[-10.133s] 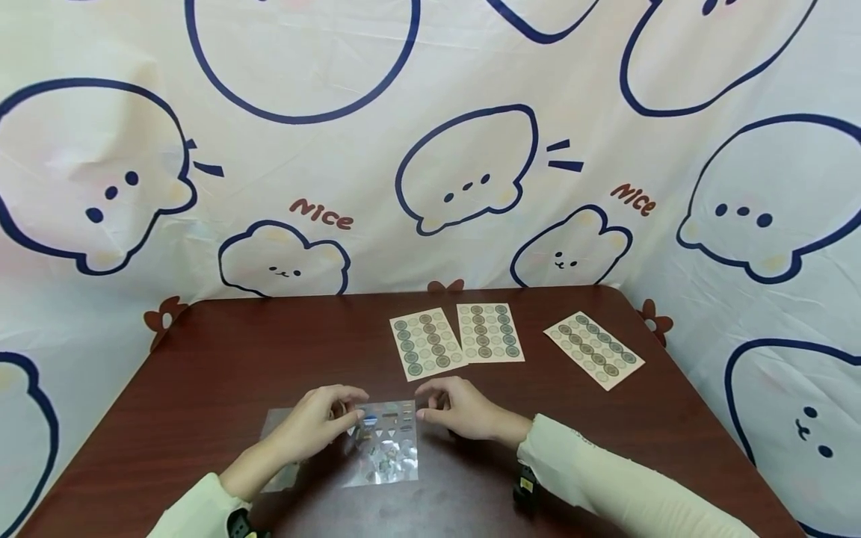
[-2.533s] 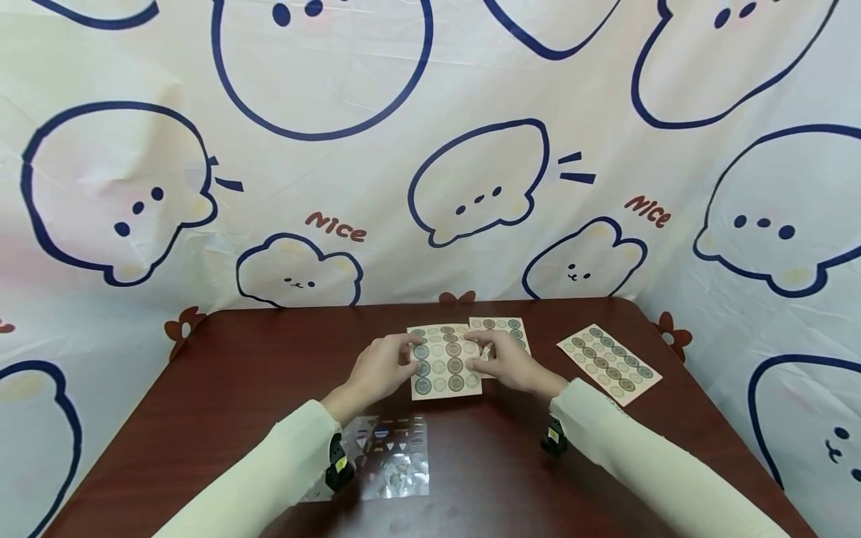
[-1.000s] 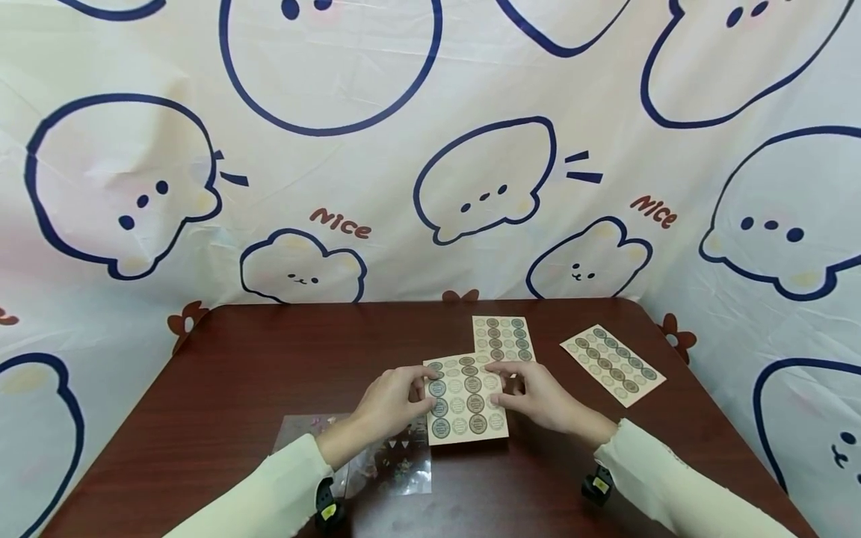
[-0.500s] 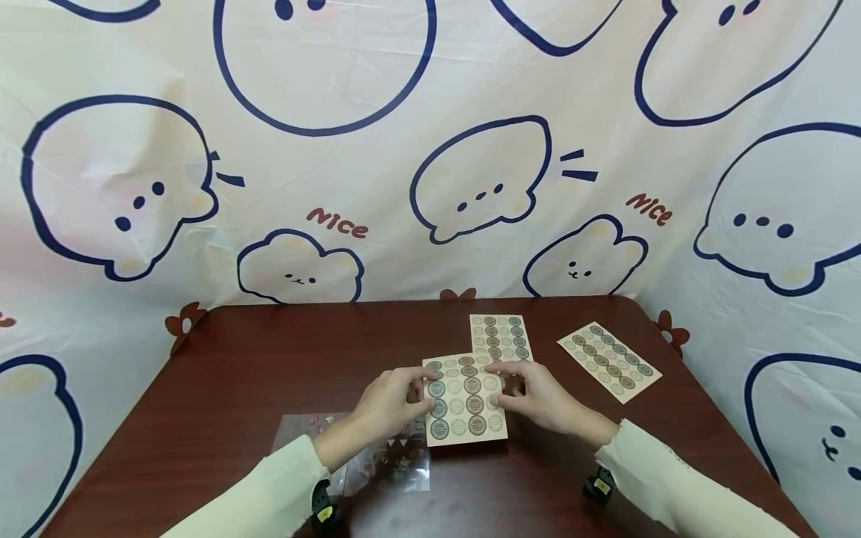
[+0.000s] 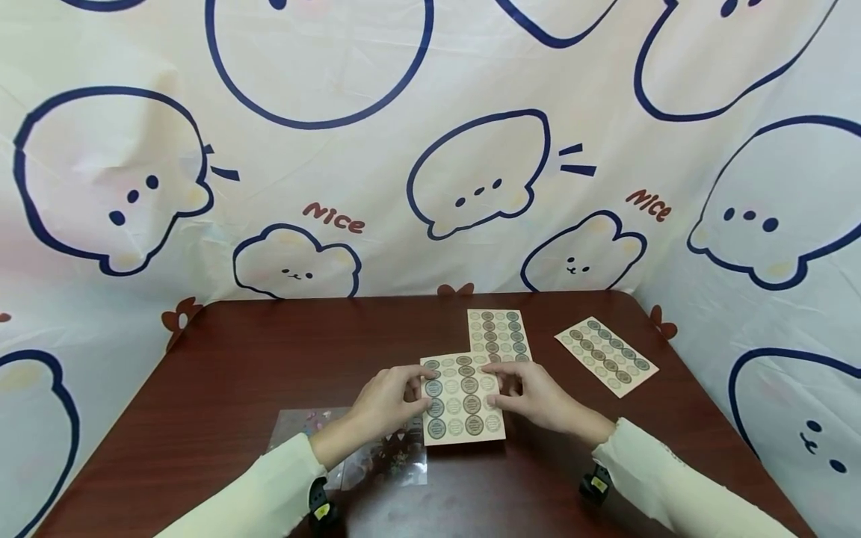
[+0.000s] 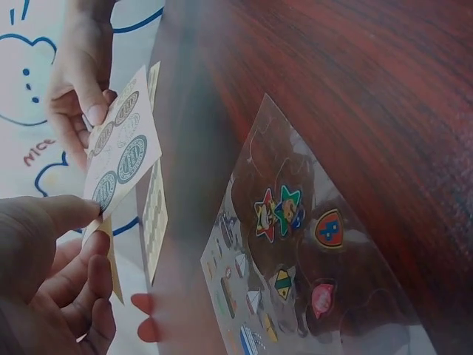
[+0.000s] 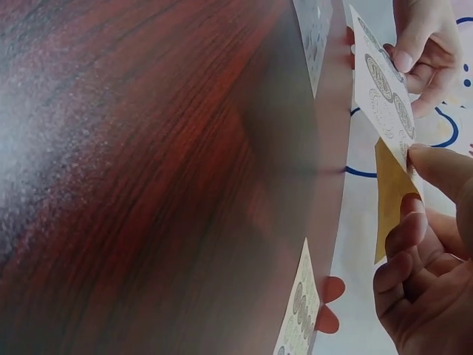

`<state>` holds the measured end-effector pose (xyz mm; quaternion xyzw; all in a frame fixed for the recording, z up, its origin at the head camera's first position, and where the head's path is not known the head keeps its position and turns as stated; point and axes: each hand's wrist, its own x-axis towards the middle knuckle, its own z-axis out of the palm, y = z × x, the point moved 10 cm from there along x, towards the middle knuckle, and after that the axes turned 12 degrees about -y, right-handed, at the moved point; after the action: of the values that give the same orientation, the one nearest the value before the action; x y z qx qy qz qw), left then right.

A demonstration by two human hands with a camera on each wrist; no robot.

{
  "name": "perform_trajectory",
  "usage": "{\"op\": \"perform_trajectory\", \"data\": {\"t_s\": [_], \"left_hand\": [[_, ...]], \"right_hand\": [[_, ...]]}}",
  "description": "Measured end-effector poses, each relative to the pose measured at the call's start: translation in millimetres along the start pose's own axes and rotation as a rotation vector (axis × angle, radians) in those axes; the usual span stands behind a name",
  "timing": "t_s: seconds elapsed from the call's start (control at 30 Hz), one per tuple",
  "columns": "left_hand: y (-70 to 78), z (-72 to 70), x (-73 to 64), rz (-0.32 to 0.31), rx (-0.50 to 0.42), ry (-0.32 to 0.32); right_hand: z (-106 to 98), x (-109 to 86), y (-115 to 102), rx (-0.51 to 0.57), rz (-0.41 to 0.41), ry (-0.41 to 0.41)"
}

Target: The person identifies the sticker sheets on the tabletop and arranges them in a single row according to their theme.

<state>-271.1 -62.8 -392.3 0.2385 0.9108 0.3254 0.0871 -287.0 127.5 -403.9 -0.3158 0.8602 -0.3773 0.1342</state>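
A cream sheet of round stickers [image 5: 463, 400], with grey and brown circles in rows, is held up tilted over the table. My left hand [image 5: 390, 400] pinches its left edge. At the right edge my right hand [image 5: 534, 396] pinches it the same way. In the left wrist view the left thumb presses the printed face [image 6: 129, 151], fingers behind. The right wrist view has my right hand [image 7: 436, 259] with its thumb on the sheet's front and a tan backing showing below. Under my left forearm lies a transparent sticker sheet [image 6: 303, 177] with small colourful badges and stars.
Behind the held sheet, a second round-sticker sheet [image 5: 501, 329] lies partly covered in the head view. A third one [image 5: 607, 357] lies angled at the right of the dark wooden table [image 5: 269, 351]. A cartoon-printed cloth [image 5: 377, 164] hangs around the back and sides.
Earlier my hands were at the transparent sheet. Then both took hold of the round-sticker sheet farther back and brought it nearer. Over the last second the hands hold it almost still.
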Motion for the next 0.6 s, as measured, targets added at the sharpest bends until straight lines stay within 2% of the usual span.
{"op": "perform_trajectory", "data": {"t_s": [0.6], "left_hand": [[-0.7,12.9,-3.4,0.019,0.009,-0.011]], "right_hand": [[12.7,-6.5,11.2,-0.002,0.017,-0.032]]}}
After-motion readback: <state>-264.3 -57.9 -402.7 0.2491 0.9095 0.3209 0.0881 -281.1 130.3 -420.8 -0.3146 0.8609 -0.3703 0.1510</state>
